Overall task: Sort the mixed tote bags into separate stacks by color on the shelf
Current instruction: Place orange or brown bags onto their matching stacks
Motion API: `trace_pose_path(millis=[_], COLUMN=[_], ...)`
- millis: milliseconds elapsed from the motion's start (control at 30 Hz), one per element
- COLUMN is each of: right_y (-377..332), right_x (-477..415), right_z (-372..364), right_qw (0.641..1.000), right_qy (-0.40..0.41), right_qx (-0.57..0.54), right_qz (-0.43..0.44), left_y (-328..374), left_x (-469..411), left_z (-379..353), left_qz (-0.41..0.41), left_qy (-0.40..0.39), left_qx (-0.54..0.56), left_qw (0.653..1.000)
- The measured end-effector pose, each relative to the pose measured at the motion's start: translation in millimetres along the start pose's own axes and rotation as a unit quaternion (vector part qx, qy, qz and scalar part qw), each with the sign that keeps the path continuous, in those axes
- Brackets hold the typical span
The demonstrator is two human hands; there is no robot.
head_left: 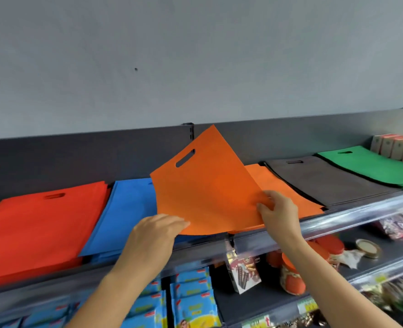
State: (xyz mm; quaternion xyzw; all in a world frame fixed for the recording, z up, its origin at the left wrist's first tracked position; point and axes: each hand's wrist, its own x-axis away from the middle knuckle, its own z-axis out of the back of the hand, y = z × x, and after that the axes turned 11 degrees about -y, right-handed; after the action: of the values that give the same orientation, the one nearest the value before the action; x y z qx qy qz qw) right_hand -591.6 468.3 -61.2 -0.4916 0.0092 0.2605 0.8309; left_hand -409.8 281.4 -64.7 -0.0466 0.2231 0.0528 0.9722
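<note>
A big grey wall (195, 55) is behind. A long shelf (352, 215) runs left to right. On it lie flat piles of bags: red pile (42, 228), blue pile (129, 209), orange pile (288, 185), grey pile (326, 178), green pile (373, 166).

One orange bag (207, 185) is held up, tipped, over the blue and orange piles. Its long way runs from the hands up and far, with the handle hole (185, 158) at the far left end. The orange pile is just to its right, so I think it goes there.

The right hand (278, 214) is nearer that pile and pinches the bag's near right edge. The left hand (155, 235) touches the near left corner; I cannot tell if it pinches.
</note>
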Motion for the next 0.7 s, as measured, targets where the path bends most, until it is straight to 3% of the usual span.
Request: trace_pose_path(millis=[300,400,500,600,700], right_y=[52,61,66,67,71], right_x=[-47,-53,-47,-43,-40], right_z=[68,70,58,37,19], right_qw=[0.995,0.984,0.954,0.964,0.946], right_qy=[0.062,0.062,0.081,-0.038,-0.145], right_qx=[0.058,0.163,0.287,0.252,0.280], right_qz=[-0.042,-0.046,0.041,0.073,0.075], left_y=[77,90,95,96,97], left_x=[-75,-91,-96,-98,-100], left_z=[-30,-44,-57,-62,-60], left_qz=[0.004,0.002,0.000,0.007,0.013], left_qy=[-0.098,-0.124,-0.197,-0.229,-0.244], left_qx=[0.059,0.069,0.065,0.096,0.102], left_qw=[0.993,0.990,0.978,0.969,0.964])
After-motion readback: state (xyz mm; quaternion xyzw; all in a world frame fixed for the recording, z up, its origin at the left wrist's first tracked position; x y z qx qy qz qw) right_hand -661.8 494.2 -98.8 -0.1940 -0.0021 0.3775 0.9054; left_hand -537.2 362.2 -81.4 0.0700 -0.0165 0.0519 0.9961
